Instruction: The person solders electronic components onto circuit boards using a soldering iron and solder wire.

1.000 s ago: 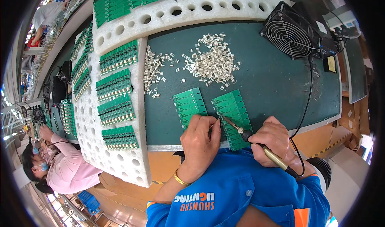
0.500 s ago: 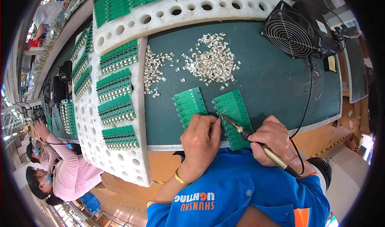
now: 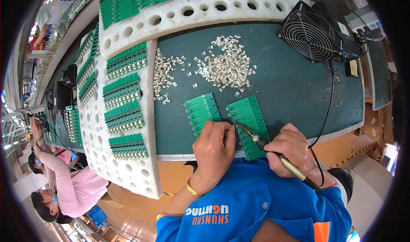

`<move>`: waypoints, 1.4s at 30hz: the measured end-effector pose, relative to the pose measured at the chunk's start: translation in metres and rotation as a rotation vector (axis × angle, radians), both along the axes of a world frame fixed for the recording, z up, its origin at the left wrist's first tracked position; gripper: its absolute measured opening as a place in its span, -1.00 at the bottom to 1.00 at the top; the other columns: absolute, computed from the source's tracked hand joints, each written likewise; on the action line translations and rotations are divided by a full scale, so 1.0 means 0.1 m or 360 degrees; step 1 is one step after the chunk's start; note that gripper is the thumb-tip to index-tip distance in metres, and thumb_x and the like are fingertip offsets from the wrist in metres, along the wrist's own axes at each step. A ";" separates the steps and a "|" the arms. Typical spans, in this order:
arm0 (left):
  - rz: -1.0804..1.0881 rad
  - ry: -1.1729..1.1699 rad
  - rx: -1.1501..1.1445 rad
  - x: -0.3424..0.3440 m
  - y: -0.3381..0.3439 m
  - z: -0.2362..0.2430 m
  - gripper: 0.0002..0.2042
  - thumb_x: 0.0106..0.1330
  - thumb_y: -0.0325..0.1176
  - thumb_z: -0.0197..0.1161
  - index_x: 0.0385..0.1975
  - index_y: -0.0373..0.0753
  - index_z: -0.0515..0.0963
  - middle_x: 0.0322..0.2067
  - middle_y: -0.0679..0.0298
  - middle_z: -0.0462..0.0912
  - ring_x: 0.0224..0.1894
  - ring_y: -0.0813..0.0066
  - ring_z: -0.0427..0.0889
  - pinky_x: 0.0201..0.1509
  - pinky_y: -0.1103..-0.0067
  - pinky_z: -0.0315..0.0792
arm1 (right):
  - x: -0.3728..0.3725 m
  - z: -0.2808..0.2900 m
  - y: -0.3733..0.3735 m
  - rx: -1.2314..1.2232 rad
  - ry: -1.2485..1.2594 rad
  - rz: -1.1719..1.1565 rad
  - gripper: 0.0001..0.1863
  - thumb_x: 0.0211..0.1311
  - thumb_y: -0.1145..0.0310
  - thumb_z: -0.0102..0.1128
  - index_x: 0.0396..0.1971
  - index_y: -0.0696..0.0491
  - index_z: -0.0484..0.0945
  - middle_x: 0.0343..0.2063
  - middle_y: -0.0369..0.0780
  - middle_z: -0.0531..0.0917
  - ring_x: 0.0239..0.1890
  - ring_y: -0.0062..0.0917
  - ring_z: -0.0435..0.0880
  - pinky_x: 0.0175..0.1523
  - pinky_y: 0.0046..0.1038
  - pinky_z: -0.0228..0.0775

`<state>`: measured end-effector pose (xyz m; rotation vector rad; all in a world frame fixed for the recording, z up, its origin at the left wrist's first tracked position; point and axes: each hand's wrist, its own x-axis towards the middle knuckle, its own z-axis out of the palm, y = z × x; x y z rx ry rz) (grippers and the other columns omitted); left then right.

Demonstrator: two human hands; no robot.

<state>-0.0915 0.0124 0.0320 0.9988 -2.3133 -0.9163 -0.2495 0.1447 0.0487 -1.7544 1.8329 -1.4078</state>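
My right hand (image 3: 288, 150) is wrapped round a soldering iron (image 3: 294, 169), its metal tip resting near the left edge of a green circuit board (image 3: 252, 118) at the front of the bench. Close to that tip, my left hand (image 3: 213, 146) is closed in a pinch on what looks like thin solder wire, mostly hidden by the fingers. A second green circuit board (image 3: 201, 109) lies to the left, its lower end behind my left hand. Beyond the boards sits a pile of small white pin connectors (image 3: 228, 66).
White foam racks (image 3: 151, 113) at left and back (image 3: 205, 15) carry several green boards (image 3: 124, 116). A black fan (image 3: 307, 36) stands at the back right; the iron's cord (image 3: 329, 109) runs beside it. Another person in pink (image 3: 79, 184) works at far left.
My hands, the iron and the boards stay almost in place; the iron's tip has shifted only slightly. At far left the person in pink has raised an arm and shifted posture.
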 end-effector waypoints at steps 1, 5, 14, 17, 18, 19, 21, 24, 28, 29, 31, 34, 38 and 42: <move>-0.0004 0.0003 0.0001 0.00 0.00 0.00 -0.89 0.18 -0.55 0.44 -0.40 -0.27 0.60 -0.50 0.24 0.54 -0.59 0.46 0.57 -0.52 0.54 0.44 | 0.00 0.00 0.00 -0.0002 0.0001 0.0000 -0.68 -0.24 0.64 0.36 -0.37 0.06 0.59 -0.63 -0.28 0.59 -0.65 -0.43 0.55 -0.43 -0.40 0.27; 0.0019 0.0018 0.0020 0.04 0.00 0.00 -0.90 0.20 -0.55 0.43 -0.41 -0.28 0.61 -0.50 0.24 0.54 -0.59 0.47 0.57 -0.52 0.56 0.44 | -0.02 -0.01 0.02 -0.0031 0.0008 -0.0025 -0.68 -0.24 0.64 0.36 -0.36 0.06 0.60 -0.63 -0.29 0.59 -0.65 -0.44 0.55 -0.43 -0.41 0.28; 0.0063 0.0024 0.0064 0.09 -0.01 0.01 -0.90 0.22 -0.57 0.42 -0.40 -0.31 0.60 -0.46 0.22 0.56 -0.57 0.50 0.58 -0.49 0.58 0.45 | -0.02 -0.04 -0.02 -0.0068 -0.0018 -0.0065 -0.68 -0.23 0.63 0.37 -0.37 0.05 0.60 -0.64 -0.29 0.60 -0.65 -0.45 0.55 -0.41 -0.42 0.29; 0.0070 0.0013 0.0044 0.11 -0.01 0.00 -0.90 0.22 -0.56 0.42 -0.39 -0.31 0.60 -0.46 0.22 0.56 -0.57 0.50 0.58 -0.49 0.58 0.45 | -0.02 -0.05 -0.03 -0.0061 -0.0033 -0.0062 -0.69 -0.22 0.62 0.37 -0.37 0.05 0.60 -0.64 -0.30 0.60 -0.65 -0.46 0.55 -0.41 -0.42 0.30; 0.0070 0.0008 0.0045 0.11 -0.01 0.00 -0.90 0.22 -0.56 0.42 -0.39 -0.31 0.60 -0.46 0.22 0.56 -0.57 0.50 0.58 -0.49 0.58 0.45 | -0.02 -0.05 -0.03 -0.0051 -0.0032 -0.0056 -0.70 -0.22 0.62 0.37 -0.37 0.04 0.61 -0.64 -0.30 0.60 -0.65 -0.46 0.56 -0.41 -0.42 0.30; 0.0070 0.0003 0.0047 0.11 -0.01 0.00 -0.90 0.22 -0.56 0.42 -0.39 -0.32 0.60 -0.46 0.21 0.56 -0.57 0.50 0.58 -0.49 0.58 0.45 | -0.02 -0.05 -0.04 -0.0042 -0.0031 -0.0050 -0.70 -0.21 0.61 0.37 -0.37 0.04 0.61 -0.63 -0.30 0.60 -0.65 -0.46 0.56 -0.41 -0.42 0.30; 0.0070 0.0011 0.0057 0.10 -0.01 0.00 -0.90 0.22 -0.56 0.43 -0.39 -0.32 0.60 -0.46 0.21 0.56 -0.57 0.50 0.58 -0.50 0.58 0.45 | -0.02 -0.05 -0.04 -0.0037 -0.0027 -0.0046 -0.70 -0.21 0.61 0.37 -0.37 0.04 0.61 -0.63 -0.30 0.60 -0.64 -0.46 0.56 -0.41 -0.42 0.30; 0.0069 0.0027 0.0069 0.10 -0.01 0.00 -0.90 0.22 -0.55 0.43 -0.39 -0.32 0.60 -0.46 0.21 0.55 -0.57 0.50 0.58 -0.50 0.57 0.45 | -0.02 -0.06 -0.03 -0.0035 -0.0019 -0.0043 -0.71 -0.21 0.61 0.38 -0.38 0.04 0.61 -0.63 -0.30 0.60 -0.65 -0.46 0.56 -0.42 -0.42 0.29; 0.0068 0.0038 0.0069 0.10 -0.01 -0.02 -0.89 0.23 -0.56 0.42 -0.39 -0.32 0.59 -0.46 0.21 0.55 -0.57 0.49 0.58 -0.49 0.57 0.46 | -0.02 -0.04 -0.05 -0.0033 0.0006 -0.0030 -0.70 -0.22 0.63 0.37 -0.39 0.04 0.61 -0.63 -0.31 0.60 -0.65 -0.47 0.55 -0.42 -0.42 0.29; 0.0068 0.0037 0.0069 0.10 -0.01 -0.01 -0.89 0.23 -0.56 0.42 -0.39 -0.32 0.59 -0.46 0.21 0.55 -0.57 0.49 0.58 -0.49 0.57 0.46 | -0.02 -0.04 -0.05 -0.0033 0.0005 -0.0030 -0.70 -0.22 0.63 0.37 -0.39 0.04 0.61 -0.63 -0.31 0.60 -0.65 -0.47 0.55 -0.42 -0.42 0.29; 0.0074 0.0017 0.0077 0.10 -0.02 0.01 -0.88 0.24 -0.56 0.42 -0.39 -0.32 0.57 -0.46 0.21 0.55 -0.56 0.48 0.59 -0.49 0.57 0.46 | -0.02 -0.04 -0.05 -0.0033 0.0016 -0.0021 -0.69 -0.24 0.64 0.37 -0.39 0.04 0.61 -0.63 -0.31 0.60 -0.65 -0.47 0.54 -0.42 -0.42 0.28; 0.0084 0.0079 0.0038 0.12 -0.02 -0.03 -0.87 0.25 -0.55 0.42 -0.38 -0.32 0.55 -0.46 0.22 0.55 -0.56 0.51 0.56 -0.49 0.58 0.44 | -0.02 -0.04 -0.05 -0.0037 0.0023 -0.0030 -0.69 -0.26 0.64 0.37 -0.39 0.05 0.61 -0.64 -0.31 0.59 -0.65 -0.46 0.54 -0.42 -0.42 0.28; 0.0115 0.0094 0.0128 0.17 0.00 -0.01 -0.86 0.30 -0.52 0.40 -0.36 -0.32 0.52 -0.47 0.26 0.52 -0.57 0.58 0.49 -0.49 0.59 0.39 | -0.06 -0.05 0.02 -0.0092 -0.0005 -0.0097 -0.68 -0.26 0.64 0.36 -0.38 0.05 0.61 -0.63 -0.30 0.59 -0.65 -0.45 0.53 -0.42 -0.42 0.28; 0.0151 0.0097 0.0198 0.24 0.01 0.04 -0.90 0.35 -0.54 0.32 -0.33 -0.31 0.50 -0.48 0.24 0.50 -0.58 0.52 0.46 -0.50 0.57 0.36 | -0.07 -0.03 0.05 -0.0066 -0.0003 -0.0127 -0.66 -0.26 0.65 0.35 -0.36 0.03 0.61 -0.62 -0.30 0.59 -0.65 -0.45 0.52 -0.42 -0.40 0.28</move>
